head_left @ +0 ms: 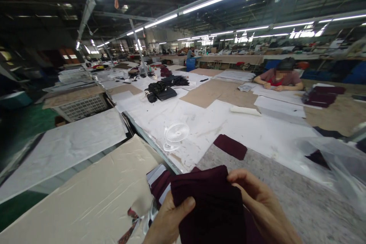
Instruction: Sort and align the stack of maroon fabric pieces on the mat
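Observation:
A dark maroon piece of fabric [211,202] hangs between my two hands, close to the camera. My left hand [171,217] grips its left edge, thumb lying on top. At the upper right edge, my right hand [257,202] pinches the cloth between thumb and fingers. Just behind my left hand lie stacked maroon and pale grey fabric pieces [160,183], partly covered by the held cloth. A single maroon fabric panel [230,146] rests flat on the table beyond my hands.
A small white fan [176,132] stands on the white-covered table [200,122]. Black fabric bundles [161,89] lie farther back. Across the table a person [280,76] leans over papers, beside a maroon stack [321,95]. Clear plastic [340,164] lies at right; a crate [82,108] stands left.

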### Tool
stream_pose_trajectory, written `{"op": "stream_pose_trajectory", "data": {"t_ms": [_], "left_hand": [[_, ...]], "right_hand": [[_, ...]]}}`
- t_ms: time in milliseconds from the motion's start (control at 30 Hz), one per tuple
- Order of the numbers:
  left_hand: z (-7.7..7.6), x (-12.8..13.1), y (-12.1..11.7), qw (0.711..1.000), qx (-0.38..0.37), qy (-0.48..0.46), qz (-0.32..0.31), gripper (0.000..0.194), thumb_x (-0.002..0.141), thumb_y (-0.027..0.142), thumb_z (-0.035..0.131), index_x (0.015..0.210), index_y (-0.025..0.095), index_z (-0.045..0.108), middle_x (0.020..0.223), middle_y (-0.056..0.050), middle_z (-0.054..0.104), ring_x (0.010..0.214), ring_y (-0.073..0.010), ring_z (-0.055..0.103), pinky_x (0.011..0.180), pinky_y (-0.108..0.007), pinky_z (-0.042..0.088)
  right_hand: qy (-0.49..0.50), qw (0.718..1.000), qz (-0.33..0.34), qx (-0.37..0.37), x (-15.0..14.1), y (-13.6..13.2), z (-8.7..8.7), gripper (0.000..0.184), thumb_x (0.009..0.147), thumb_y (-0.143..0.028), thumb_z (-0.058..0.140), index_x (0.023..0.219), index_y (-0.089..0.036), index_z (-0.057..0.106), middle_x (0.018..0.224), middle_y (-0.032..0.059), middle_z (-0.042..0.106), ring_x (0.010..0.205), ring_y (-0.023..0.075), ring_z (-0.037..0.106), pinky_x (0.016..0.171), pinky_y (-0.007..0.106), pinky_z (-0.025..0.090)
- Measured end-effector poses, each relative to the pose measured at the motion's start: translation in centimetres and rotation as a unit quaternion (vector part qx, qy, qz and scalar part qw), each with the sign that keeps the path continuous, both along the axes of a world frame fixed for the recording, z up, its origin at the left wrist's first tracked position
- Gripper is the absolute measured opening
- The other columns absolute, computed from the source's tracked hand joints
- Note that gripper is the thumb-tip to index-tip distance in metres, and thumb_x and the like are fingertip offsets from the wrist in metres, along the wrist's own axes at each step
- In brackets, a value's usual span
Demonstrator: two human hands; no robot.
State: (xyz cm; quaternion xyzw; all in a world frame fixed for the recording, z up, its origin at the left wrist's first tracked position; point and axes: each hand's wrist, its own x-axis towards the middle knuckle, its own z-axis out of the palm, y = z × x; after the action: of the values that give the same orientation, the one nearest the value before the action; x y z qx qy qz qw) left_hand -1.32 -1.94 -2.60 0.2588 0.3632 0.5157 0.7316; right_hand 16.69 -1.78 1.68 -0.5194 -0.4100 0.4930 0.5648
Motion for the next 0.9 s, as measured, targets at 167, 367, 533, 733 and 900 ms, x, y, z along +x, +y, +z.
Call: {"op": "stream_pose_trajectory", "data": {"t_ms": [167, 367, 533, 733, 900], "left_hand": [[0.8, -0.2, 0.2, 0.994, 0.056, 0.049, -0.079, 0.045, 0.065, 0.04, 0.077, 0.104, 0.019, 0.071, 0.101, -0.008, 0.074, 0.104, -0.0294, 0.063, 0.098, -0.041, 0.044], [1.0, -0.1, 0.6, 0.987, 0.077, 0.059, -0.128, 0.04, 0.068, 0.042, 0.074, 0.1, 0.018, 0.072, 0.102, -0.009, 0.073, 0.098, -0.0296, 0.064, 0.091, -0.041, 0.047], [0.1, 0.1, 0.6, 0.992, 0.042, 0.007, -0.118, 0.034, 0.068, 0.032, 0.076, 0.1, 0.02, 0.072, 0.094, -0.007, 0.075, 0.092, -0.0278, 0.066, 0.09, -0.042, 0.046], [0.2, -0.1, 0.7, 0.991, 0.027, -0.026, -0.129, 0.035, 0.072, 0.028, 0.073, 0.106, 0.018, 0.07, 0.088, -0.008, 0.075, 0.089, -0.0257, 0.067, 0.088, -0.039, 0.047], [0.3, -1.0, 0.9, 0.977, 0.088, 0.017, -0.192, 0.033, 0.077, 0.029, 0.067, 0.108, 0.017, 0.069, 0.09, -0.008, 0.074, 0.083, -0.0224, 0.067, 0.078, -0.032, 0.048]], "right_hand": [[0.073, 0.986, 0.139, -0.062, 0.8, 0.0, 1.1, 0.019, 0.068, -0.037, 0.076, 0.081, -0.024, 0.07, 0.067, -0.0028, 0.058, 0.061, 0.0118, 0.054, 0.056, 0.021, 0.045], [0.081, 0.99, 0.108, -0.04, 0.0, -0.5, 0.7, 0.025, 0.065, -0.035, 0.077, 0.056, -0.016, 0.064, 0.06, -0.0036, 0.05, 0.054, 0.0091, 0.046, 0.049, 0.02, 0.037], [0.048, 0.996, 0.07, -0.007, 0.1, -0.4, -1.5, 0.017, 0.069, -0.032, 0.076, 0.072, -0.021, 0.064, 0.061, -0.0045, 0.056, 0.053, 0.0086, 0.051, 0.048, 0.018, 0.041], [-0.281, 0.928, 0.09, 0.228, 2.1, 0.4, -3.4, 0.043, 0.078, -0.022, 0.065, 0.117, -0.039, 0.062, 0.095, 0.0014, 0.072, 0.082, 0.0208, 0.068, 0.066, 0.028, 0.057], [-0.397, 0.886, 0.176, 0.162, 3.4, 0.5, -1.9, 0.039, 0.079, -0.034, 0.065, 0.117, -0.042, 0.062, 0.109, 0.0011, 0.071, 0.096, 0.025, 0.067, 0.076, 0.033, 0.058]]}}
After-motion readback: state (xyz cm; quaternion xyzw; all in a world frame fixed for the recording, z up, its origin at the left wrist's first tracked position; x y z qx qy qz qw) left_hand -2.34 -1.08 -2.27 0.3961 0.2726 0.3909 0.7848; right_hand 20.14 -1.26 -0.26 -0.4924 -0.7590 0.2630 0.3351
